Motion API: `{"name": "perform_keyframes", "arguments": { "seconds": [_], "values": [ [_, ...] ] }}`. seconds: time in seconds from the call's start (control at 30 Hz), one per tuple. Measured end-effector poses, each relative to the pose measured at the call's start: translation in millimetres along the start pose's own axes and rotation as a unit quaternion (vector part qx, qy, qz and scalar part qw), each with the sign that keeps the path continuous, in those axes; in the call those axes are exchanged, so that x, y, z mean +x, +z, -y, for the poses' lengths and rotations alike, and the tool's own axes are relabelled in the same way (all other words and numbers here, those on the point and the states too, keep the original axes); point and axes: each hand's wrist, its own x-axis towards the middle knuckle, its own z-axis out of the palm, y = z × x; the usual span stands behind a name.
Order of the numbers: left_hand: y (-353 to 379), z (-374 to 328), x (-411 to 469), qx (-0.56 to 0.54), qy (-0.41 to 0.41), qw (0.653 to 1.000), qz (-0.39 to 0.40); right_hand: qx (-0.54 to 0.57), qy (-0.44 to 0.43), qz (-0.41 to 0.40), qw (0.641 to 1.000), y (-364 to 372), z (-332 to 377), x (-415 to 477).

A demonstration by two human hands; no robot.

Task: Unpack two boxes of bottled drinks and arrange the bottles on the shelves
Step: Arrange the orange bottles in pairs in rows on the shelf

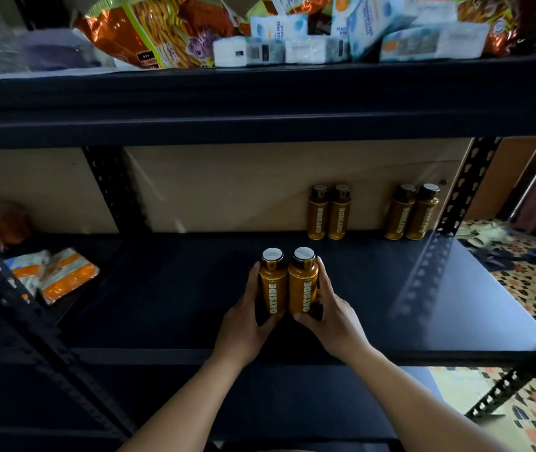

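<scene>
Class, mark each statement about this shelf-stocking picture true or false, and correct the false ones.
1. The left hand grips a first OATSIDE bottle, and the right hand grips a second OATSIDE bottle. True.
2. Both held bottles are upright, side by side. True.
3. Six bottles stand at the back of the shelf. False: four back bottles stand there, in two pairs, on the middle shelf.
4. The held bottles are uncapped. False: both have their caps on.
5. The shelf above holds only drinks. False: the upper shelf carries snack bags and tissue packs.
</scene>
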Motion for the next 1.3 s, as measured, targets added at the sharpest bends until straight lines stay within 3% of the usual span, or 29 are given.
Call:
{"name": "perform_keyframes", "arguments": {
  "seconds": [0.47,0.93,1.3],
  "values": [
    [-13.0,28.6,85.2,0.017,-0.001,1.000,-0.018,-0.010,0.014,-0.055,0.998,34.5,0.8,86.6],
    [-40.3,91.7,184.0,0.058,-0.053,0.997,-0.010,-0.004,0.015,-0.055,0.998,83.5,10.0,192.8],
    [-55.5,113.4,219.4,0.036,-0.024,0.999,-0.016,-0.007,0.048,-0.052,0.997,100.9,20.1,233.7]
  ]
}}
